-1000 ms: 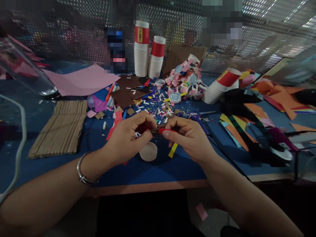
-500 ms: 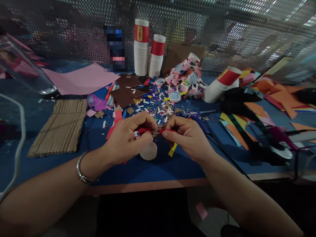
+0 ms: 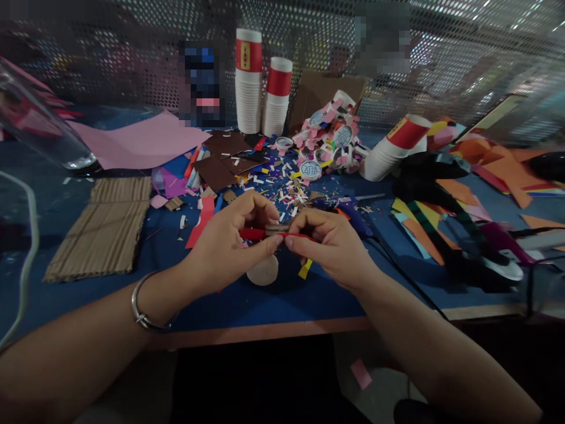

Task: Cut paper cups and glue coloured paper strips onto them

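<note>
My left hand [image 3: 238, 238] is closed, its thumb pressing a red paper strip [image 3: 255, 234] against a small brown cardboard piece [image 3: 276, 228]. From the other side my right hand [image 3: 333, 244] pinches the same strip and piece between thumb and bent fingers. Both thumb tips nearly meet at the middle of the strip. The fingers hide much of the cardboard piece. Under the hands a pale round disc [image 3: 263, 271] lies on the table, with a yellow paper scrap [image 3: 305, 269] to its right. More red paper [image 3: 202, 221] lies behind my left hand.
Corrugated cardboard [image 3: 103, 221] lies left, pink paper [image 3: 145, 141] behind it. Stacked paper cups [image 3: 249, 88] stand at the back beside a pile of cut cup pieces [image 3: 329, 132]. Small scraps litter the middle. A blue corded tool [image 3: 356, 218] and black-handled scissors [image 3: 441, 206] lie right.
My left thumb has moved right along the red strip, towards my right thumb. The red strip now lies straighter across the cardboard piece. The view has shifted slightly.
</note>
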Action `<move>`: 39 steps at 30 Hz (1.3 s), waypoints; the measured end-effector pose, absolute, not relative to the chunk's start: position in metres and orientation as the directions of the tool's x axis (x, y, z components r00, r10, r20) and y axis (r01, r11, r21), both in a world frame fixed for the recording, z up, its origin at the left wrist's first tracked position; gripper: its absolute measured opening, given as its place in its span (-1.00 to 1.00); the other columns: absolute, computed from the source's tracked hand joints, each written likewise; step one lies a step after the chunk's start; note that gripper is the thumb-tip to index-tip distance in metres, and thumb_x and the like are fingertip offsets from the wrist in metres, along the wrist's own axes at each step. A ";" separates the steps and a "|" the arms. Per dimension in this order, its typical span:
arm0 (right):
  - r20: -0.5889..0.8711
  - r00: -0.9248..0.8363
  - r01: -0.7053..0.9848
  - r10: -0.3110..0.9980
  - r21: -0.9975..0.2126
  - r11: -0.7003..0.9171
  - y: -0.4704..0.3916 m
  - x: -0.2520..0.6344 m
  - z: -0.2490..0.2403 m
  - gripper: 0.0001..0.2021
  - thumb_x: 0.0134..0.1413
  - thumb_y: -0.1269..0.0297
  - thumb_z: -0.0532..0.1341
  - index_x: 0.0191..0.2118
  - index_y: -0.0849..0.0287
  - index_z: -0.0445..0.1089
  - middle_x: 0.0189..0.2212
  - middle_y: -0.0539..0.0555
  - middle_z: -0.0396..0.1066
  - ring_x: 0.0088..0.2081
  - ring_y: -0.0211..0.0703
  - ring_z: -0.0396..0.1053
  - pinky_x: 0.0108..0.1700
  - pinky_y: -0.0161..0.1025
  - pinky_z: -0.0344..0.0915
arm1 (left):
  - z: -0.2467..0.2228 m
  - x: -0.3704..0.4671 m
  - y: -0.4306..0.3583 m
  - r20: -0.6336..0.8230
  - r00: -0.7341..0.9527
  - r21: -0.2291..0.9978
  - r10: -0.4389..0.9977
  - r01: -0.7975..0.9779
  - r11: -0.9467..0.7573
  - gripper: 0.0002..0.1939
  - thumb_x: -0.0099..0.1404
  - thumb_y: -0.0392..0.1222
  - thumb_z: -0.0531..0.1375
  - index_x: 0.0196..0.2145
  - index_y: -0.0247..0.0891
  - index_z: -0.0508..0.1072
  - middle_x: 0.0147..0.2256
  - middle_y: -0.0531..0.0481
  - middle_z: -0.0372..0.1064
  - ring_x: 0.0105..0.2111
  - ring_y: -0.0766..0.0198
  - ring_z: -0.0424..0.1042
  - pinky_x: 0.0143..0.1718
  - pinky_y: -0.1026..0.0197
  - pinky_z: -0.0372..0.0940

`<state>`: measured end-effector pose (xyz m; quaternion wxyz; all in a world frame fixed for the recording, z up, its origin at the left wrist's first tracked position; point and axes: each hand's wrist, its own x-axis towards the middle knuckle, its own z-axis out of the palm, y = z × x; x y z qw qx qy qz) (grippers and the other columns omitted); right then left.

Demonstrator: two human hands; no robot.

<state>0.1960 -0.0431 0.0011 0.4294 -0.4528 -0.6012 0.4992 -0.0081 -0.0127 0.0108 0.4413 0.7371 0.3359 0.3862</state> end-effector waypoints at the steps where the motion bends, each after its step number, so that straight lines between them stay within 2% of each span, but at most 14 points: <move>1: 0.066 -0.220 0.114 0.973 -0.989 0.093 -0.043 0.196 0.001 -0.84 0.07 0.30 0.38 -0.42 0.14 0.39 -0.52 -0.09 0.32 -0.52 -0.32 0.25 -0.49 -0.32 0.27 | 0.012 -0.008 -0.013 0.244 0.480 0.921 0.843 0.157 -0.356 -0.77 0.26 -0.24 0.36 -0.16 -0.25 0.43 -0.24 0.00 0.49 -0.25 0.27 0.53 -0.22 0.23 0.47; 4: 0.074 -0.208 0.123 0.975 -0.987 0.101 -0.044 0.196 0.002 -0.83 0.07 0.30 0.38 -0.43 0.14 0.39 -0.52 -0.09 0.34 -0.53 -0.33 0.26 -0.49 -0.32 0.27 | 0.015 -0.008 -0.012 0.152 0.515 0.955 0.844 0.143 -0.260 -0.81 0.29 -0.21 0.35 -0.15 -0.26 0.50 -0.25 -0.01 0.55 -0.28 0.26 0.56 -0.31 0.25 0.45; 8: 0.062 -0.212 0.112 0.975 -0.990 0.087 -0.043 0.196 0.003 -0.83 0.07 0.30 0.39 -0.43 0.14 0.39 -0.55 -0.09 0.38 -0.54 -0.33 0.28 -0.49 -0.33 0.27 | 0.014 -0.008 -0.009 0.073 0.557 0.979 0.827 0.118 -0.165 -0.86 0.32 -0.18 0.36 -0.18 -0.24 0.53 -0.35 0.04 0.54 -0.42 0.33 0.51 -0.51 0.34 0.34; 13: 0.070 -0.220 0.092 0.973 -0.991 0.092 -0.043 0.195 0.004 -0.84 0.06 0.33 0.38 -0.44 0.13 0.39 -0.56 -0.09 0.38 -0.53 -0.34 0.28 -0.49 -0.34 0.26 | 0.012 -0.010 -0.008 0.058 0.561 0.982 0.826 0.118 -0.149 -0.82 0.30 -0.18 0.39 -0.18 -0.23 0.54 -0.38 0.06 0.55 -0.51 0.38 0.45 -0.58 0.36 0.27; 17: 0.062 -0.226 0.094 0.972 -0.992 0.085 -0.043 0.195 0.006 -0.83 0.06 0.30 0.39 -0.44 0.13 0.39 -0.57 -0.09 0.38 -0.54 -0.33 0.28 -0.49 -0.33 0.25 | 0.012 -0.010 -0.008 0.101 0.549 0.973 0.830 0.119 -0.197 -0.85 0.30 -0.19 0.38 -0.20 -0.24 0.53 -0.34 0.04 0.55 -0.54 0.42 0.41 -0.60 0.38 0.25; 23: 0.076 -0.229 0.134 0.971 -0.985 0.109 -0.043 0.197 0.005 -0.82 0.07 0.31 0.38 -0.45 0.13 0.37 -0.57 -0.10 0.34 -0.53 -0.32 0.27 -0.48 -0.31 0.23 | 0.011 -0.010 -0.009 0.102 0.537 0.967 0.837 0.142 -0.210 -0.84 0.30 -0.18 0.38 -0.18 -0.23 0.55 -0.33 0.05 0.56 -0.51 0.41 0.42 -0.58 0.38 0.26; 28: 0.054 -0.252 0.143 0.966 -0.985 0.093 -0.043 0.197 0.004 -0.81 0.07 0.30 0.38 -0.44 0.13 0.37 -0.56 -0.10 0.33 -0.53 -0.32 0.26 -0.48 -0.31 0.24 | 0.013 -0.010 -0.010 0.121 0.540 0.953 0.833 0.171 -0.249 -0.84 0.28 -0.16 0.39 -0.22 -0.24 0.57 -0.29 0.00 0.59 -0.36 0.31 0.53 -0.49 0.36 0.34; 34: 0.008 -0.281 0.095 0.960 -0.995 0.036 -0.043 0.196 0.003 -0.72 0.05 0.15 0.47 -0.43 0.13 0.38 -0.56 -0.12 0.27 -0.54 -0.34 0.22 -0.51 -0.34 0.26 | 0.015 -0.010 -0.010 0.115 0.536 0.952 0.836 0.181 -0.247 -0.87 0.27 -0.20 0.37 -0.25 -0.25 0.54 -0.30 0.01 0.58 -0.35 0.30 0.54 -0.46 0.35 0.37; 39: -0.016 -0.291 0.065 0.957 -0.998 0.003 -0.043 0.196 0.003 -0.67 0.02 0.07 0.51 -0.37 0.14 0.42 -0.50 -0.10 0.30 -0.51 -0.33 0.23 -0.53 -0.36 0.31 | 0.013 -0.011 -0.009 0.133 0.548 0.966 0.826 0.114 -0.231 -0.88 0.28 -0.29 0.36 -0.22 -0.25 0.53 -0.25 0.02 0.58 -0.31 0.34 0.54 -0.41 0.36 0.39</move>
